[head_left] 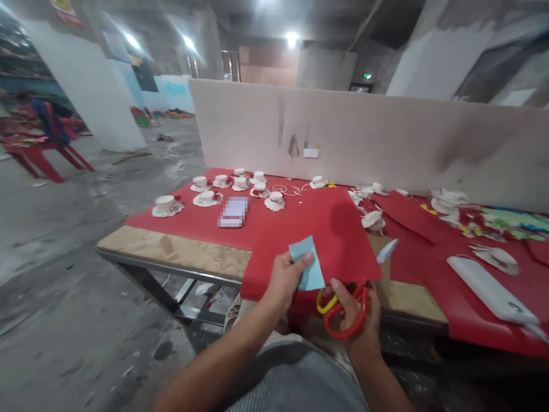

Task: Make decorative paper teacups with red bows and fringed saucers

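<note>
My left hand (285,277) pinches a small light blue piece of paper (307,264) with the thumb on top, lying over the near edge of a red sheet (326,229). The fingers under the paper are hidden. My right hand (364,315) has its fingers around scissors (346,320) with red and yellow handles, at the near right edge of the sheet. What seems to be the blade end points away to the right. Beyond the hands, several white cup-and-saucer shaped pieces (275,200) with ruffled rims stand on the red-covered table (197,220).
A phone-like object (234,212), blurred out, lies left of the sheet. On the right are a white elongated device (493,289) and several loose white and coloured scraps (497,260). A pale upright board (364,131) closes the table's back. At far left, a person (49,120) is near a red stool (47,157).
</note>
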### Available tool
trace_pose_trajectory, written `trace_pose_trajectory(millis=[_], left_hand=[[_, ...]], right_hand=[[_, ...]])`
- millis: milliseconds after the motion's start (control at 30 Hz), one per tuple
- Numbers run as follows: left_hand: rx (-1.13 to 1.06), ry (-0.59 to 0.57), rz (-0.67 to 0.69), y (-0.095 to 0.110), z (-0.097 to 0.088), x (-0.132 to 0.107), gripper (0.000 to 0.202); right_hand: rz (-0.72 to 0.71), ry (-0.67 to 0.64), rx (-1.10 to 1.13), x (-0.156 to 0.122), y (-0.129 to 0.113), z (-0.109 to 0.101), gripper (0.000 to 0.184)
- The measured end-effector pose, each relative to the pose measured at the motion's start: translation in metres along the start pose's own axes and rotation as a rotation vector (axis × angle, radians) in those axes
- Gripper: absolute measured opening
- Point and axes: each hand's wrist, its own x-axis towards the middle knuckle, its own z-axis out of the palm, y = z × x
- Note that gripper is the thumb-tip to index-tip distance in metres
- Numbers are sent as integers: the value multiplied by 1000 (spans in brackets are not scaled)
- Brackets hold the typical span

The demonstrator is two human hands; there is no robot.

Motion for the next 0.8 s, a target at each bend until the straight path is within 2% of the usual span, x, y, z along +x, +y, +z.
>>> trace_pose_trajectory(millis=[100, 267, 400, 600, 733, 800], left_hand=[[4, 36, 22, 9, -2, 9, 35], [17, -8, 74, 15, -6, 17, 34], [48, -3, 122, 20, -8, 22, 35], [21, -10, 112, 34, -1, 30, 33], [-5, -58, 85, 40, 9, 28, 36], [-8, -63, 83, 42, 13, 24, 36]], right_hand=[[78, 53, 216, -1, -12, 6, 34], [143, 35, 290, -7, -15, 0, 34], [228, -43, 201, -17, -16, -24, 40], [364, -224, -103, -35, -28, -63, 49], [349, -311, -203, -37, -29, -64, 51], [313, -299, -263, -37, -25, -60, 52]])
